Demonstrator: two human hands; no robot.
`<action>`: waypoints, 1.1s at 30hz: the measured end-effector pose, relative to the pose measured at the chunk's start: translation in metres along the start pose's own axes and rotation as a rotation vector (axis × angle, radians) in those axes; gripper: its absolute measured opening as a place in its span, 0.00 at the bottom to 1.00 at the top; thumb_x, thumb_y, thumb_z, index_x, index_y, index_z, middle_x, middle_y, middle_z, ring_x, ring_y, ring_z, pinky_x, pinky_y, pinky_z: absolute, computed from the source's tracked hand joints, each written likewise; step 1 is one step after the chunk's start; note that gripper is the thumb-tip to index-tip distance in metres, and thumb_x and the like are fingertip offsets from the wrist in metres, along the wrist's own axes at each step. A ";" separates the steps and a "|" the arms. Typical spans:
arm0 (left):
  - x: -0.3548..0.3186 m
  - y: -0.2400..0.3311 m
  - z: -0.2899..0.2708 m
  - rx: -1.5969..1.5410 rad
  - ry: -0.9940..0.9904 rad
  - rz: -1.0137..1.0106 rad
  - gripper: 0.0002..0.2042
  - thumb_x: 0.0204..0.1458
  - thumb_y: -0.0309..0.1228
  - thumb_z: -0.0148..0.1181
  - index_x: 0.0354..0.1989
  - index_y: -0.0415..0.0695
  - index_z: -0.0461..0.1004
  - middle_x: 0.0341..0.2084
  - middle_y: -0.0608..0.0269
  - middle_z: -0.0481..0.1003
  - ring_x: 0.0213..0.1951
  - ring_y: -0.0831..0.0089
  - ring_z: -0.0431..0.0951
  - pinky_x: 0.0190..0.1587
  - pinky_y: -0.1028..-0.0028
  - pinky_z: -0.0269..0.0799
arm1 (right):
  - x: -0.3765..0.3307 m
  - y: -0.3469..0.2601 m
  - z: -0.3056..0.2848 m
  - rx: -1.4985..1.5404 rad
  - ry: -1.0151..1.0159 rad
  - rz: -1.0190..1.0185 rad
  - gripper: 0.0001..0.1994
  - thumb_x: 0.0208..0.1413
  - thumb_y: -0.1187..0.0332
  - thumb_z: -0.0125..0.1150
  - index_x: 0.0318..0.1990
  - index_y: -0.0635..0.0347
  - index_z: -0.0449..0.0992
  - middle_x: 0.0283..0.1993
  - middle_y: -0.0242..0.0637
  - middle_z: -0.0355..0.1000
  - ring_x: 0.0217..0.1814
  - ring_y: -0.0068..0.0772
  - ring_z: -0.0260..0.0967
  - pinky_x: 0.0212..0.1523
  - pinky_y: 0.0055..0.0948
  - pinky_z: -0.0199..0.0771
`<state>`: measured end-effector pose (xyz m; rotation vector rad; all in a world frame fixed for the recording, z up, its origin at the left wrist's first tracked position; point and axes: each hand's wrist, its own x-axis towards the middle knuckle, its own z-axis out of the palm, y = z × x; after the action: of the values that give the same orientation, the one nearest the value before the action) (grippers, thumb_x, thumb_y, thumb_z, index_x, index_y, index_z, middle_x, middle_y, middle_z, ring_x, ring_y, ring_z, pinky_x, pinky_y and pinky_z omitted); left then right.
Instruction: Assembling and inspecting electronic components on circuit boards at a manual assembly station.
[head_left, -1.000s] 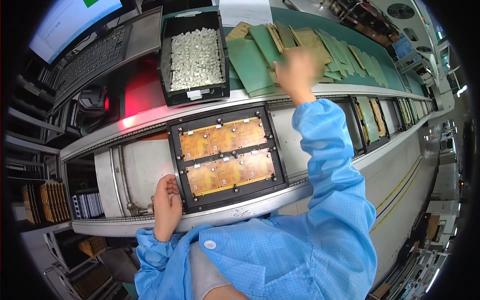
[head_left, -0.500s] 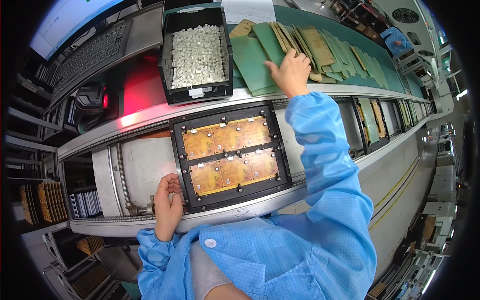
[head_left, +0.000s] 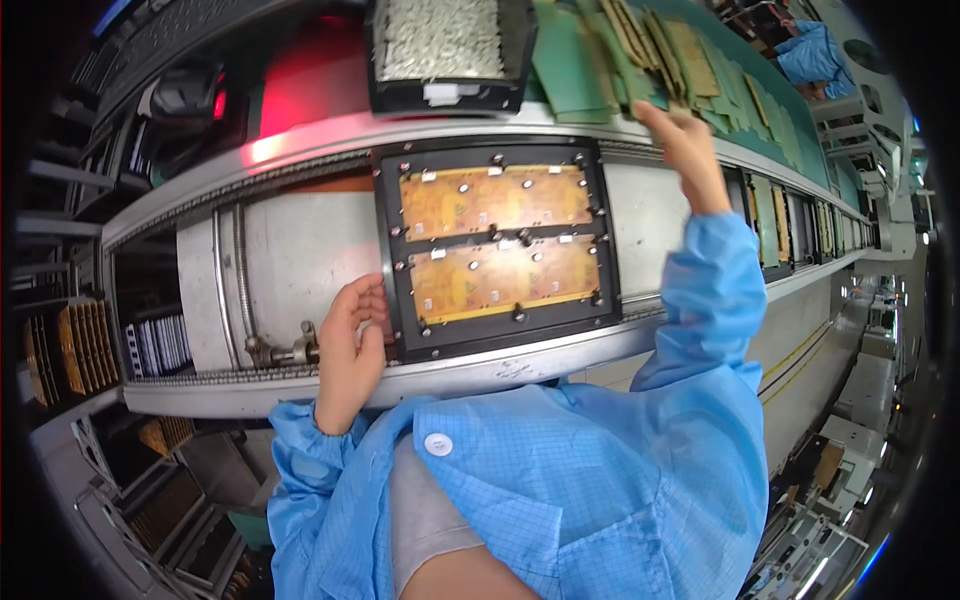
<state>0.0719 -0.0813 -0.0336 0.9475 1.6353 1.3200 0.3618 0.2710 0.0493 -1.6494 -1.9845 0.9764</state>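
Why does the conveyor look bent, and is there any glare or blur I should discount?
Head view: fisheye distortion bows the conveyor rail and darkens the corners; a red glow tints the surface behind the black fixture frame; the right hand at the green boards is slightly motion-blurred; the left hand beside the frame is sharp.

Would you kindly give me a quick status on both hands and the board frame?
Left hand resting on the black frame edge, holding nothing. Right hand up at the green sheets, fingers on one. Two orange boards seated in frame, nothing across them.
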 end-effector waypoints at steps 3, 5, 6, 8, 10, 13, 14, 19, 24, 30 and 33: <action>0.000 -0.009 -0.003 0.056 -0.060 0.083 0.31 0.44 0.11 0.41 0.62 0.32 0.66 0.47 0.52 0.72 0.44 0.68 0.74 0.49 0.73 0.74 | -0.093 -0.018 0.023 0.216 0.115 -0.054 0.20 0.60 0.52 0.63 0.48 0.60 0.80 0.29 0.20 0.66 0.29 0.11 0.59 0.28 0.18 0.53; 0.004 -0.008 -0.009 0.089 -0.124 0.117 0.32 0.44 0.12 0.41 0.64 0.34 0.65 0.47 0.52 0.72 0.44 0.67 0.73 0.49 0.72 0.74 | -0.150 -0.027 0.053 0.347 0.039 -0.149 0.16 0.61 0.61 0.64 0.51 0.61 0.76 0.32 0.22 0.68 0.31 0.12 0.62 0.29 0.17 0.57; 0.006 -0.006 -0.012 0.126 -0.204 0.162 0.33 0.45 0.12 0.42 0.65 0.35 0.64 0.47 0.52 0.72 0.45 0.66 0.73 0.49 0.72 0.73 | -0.175 -0.030 0.072 0.407 0.023 -0.109 0.15 0.59 0.69 0.66 0.52 0.62 0.74 0.33 0.23 0.69 0.31 0.13 0.63 0.29 0.17 0.60; -0.001 -0.005 -0.013 0.102 -0.248 0.085 0.34 0.46 0.13 0.43 0.69 0.37 0.61 0.51 0.52 0.72 0.47 0.65 0.73 0.51 0.71 0.72 | -0.209 -0.040 0.108 0.275 0.056 -0.095 0.15 0.56 0.72 0.69 0.48 0.64 0.73 0.34 0.25 0.70 0.32 0.15 0.65 0.29 0.18 0.64; -0.006 -0.009 -0.011 0.018 -0.201 0.120 0.35 0.47 0.13 0.44 0.70 0.38 0.60 0.57 0.52 0.70 0.51 0.66 0.72 0.52 0.72 0.71 | -0.222 -0.046 0.135 -0.002 0.130 -0.172 0.18 0.51 0.69 0.74 0.45 0.65 0.73 0.34 0.29 0.70 0.33 0.18 0.67 0.30 0.21 0.66; -0.007 0.000 -0.022 -0.007 -0.177 0.037 0.35 0.47 0.13 0.44 0.70 0.39 0.60 0.60 0.53 0.69 0.54 0.68 0.71 0.54 0.72 0.70 | -0.227 -0.055 0.169 -0.212 0.249 -0.272 0.25 0.43 0.62 0.79 0.43 0.66 0.73 0.34 0.38 0.70 0.31 0.31 0.70 0.30 0.31 0.70; -0.008 -0.002 -0.024 -0.006 -0.185 0.038 0.35 0.47 0.13 0.44 0.70 0.39 0.60 0.60 0.53 0.69 0.54 0.68 0.71 0.54 0.72 0.70 | -0.228 -0.056 0.176 -0.239 0.257 -0.252 0.25 0.43 0.60 0.79 0.42 0.66 0.73 0.34 0.39 0.69 0.31 0.36 0.70 0.31 0.35 0.71; -0.010 -0.004 -0.028 -0.076 -0.170 0.022 0.35 0.46 0.12 0.44 0.69 0.38 0.61 0.59 0.53 0.70 0.56 0.68 0.70 0.58 0.72 0.67 | -0.224 -0.058 0.188 -0.346 0.262 -0.211 0.28 0.43 0.55 0.78 0.43 0.67 0.72 0.36 0.45 0.68 0.32 0.47 0.70 0.31 0.41 0.73; -0.009 -0.004 -0.031 -0.078 -0.166 0.054 0.36 0.45 0.12 0.41 0.69 0.37 0.62 0.60 0.52 0.70 0.59 0.68 0.70 0.61 0.70 0.65 | -0.222 -0.060 0.193 -0.387 0.246 -0.225 0.31 0.44 0.52 0.78 0.46 0.68 0.71 0.39 0.48 0.68 0.34 0.52 0.72 0.32 0.44 0.74; -0.006 -0.010 -0.034 -0.067 -0.154 0.103 0.36 0.43 0.11 0.41 0.68 0.37 0.64 0.58 0.51 0.71 0.59 0.65 0.71 0.59 0.69 0.67 | -0.221 -0.080 0.163 -0.412 0.065 -0.259 0.30 0.54 0.50 0.70 0.58 0.58 0.71 0.46 0.55 0.66 0.38 0.60 0.73 0.36 0.48 0.76; -0.010 -0.012 -0.040 -0.080 -0.116 0.091 0.36 0.42 0.11 0.40 0.66 0.37 0.65 0.58 0.52 0.71 0.58 0.65 0.71 0.58 0.70 0.68 | -0.173 -0.079 0.128 -0.426 0.182 -0.365 0.20 0.55 0.56 0.69 0.50 0.57 0.77 0.44 0.54 0.69 0.37 0.57 0.71 0.41 0.47 0.74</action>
<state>0.0379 -0.1071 -0.0389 1.0407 1.4556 1.3552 0.2614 0.0653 0.0425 -1.4257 -2.3597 0.2742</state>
